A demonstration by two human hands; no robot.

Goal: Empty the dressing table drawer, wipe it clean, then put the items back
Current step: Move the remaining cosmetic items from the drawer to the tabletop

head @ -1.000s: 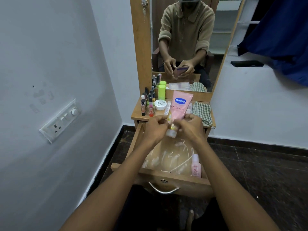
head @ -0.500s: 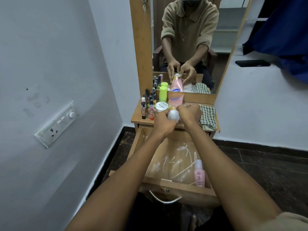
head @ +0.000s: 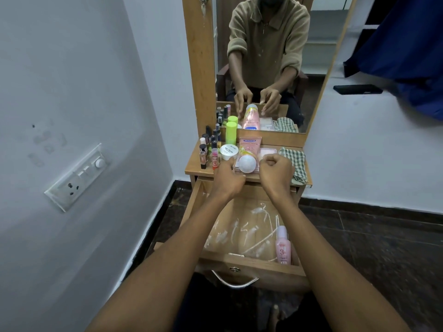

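**Pink tube set on the table top, one bottle left in the open drawer**

The drawer (head: 242,264) stands pulled out toward the person. Inside lie a crumpled clear plastic sheet (head: 239,233) and one pink bottle (head: 283,245), lying at the near right corner against the front wall.

On the dressing table top (head: 194,167) one pink tube (head: 248,154) lies with its white cap toward the near edge. To its left sit one white jar (head: 229,152), one green cylinder (head: 231,133) and a cluster of small bottles (head: 209,149), too crowded to count. One checked cloth (head: 296,161) lies at the far right.

The left hand (head: 227,178) hovers just left of the tube's cap, fingers loosely curled, holding nothing. The right hand (head: 275,173) hovers just right of it, curled into an empty fist.

The mirror (head: 318,68) rises behind the table. A switch panel (head: 79,176) sits on the left wall.
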